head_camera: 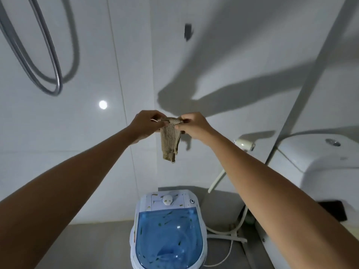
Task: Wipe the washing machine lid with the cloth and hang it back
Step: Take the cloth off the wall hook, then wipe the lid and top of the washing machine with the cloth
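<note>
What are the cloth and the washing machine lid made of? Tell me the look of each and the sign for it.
Cloth: likely a ribbed knit fabric, tan and matte; fine parallel ridges run down it and it hangs limp from both hands. Washing machine lid: apparently translucent blue plastic, smooth and glossy; small light glints sit on it and the tub shows faintly through.
</note>
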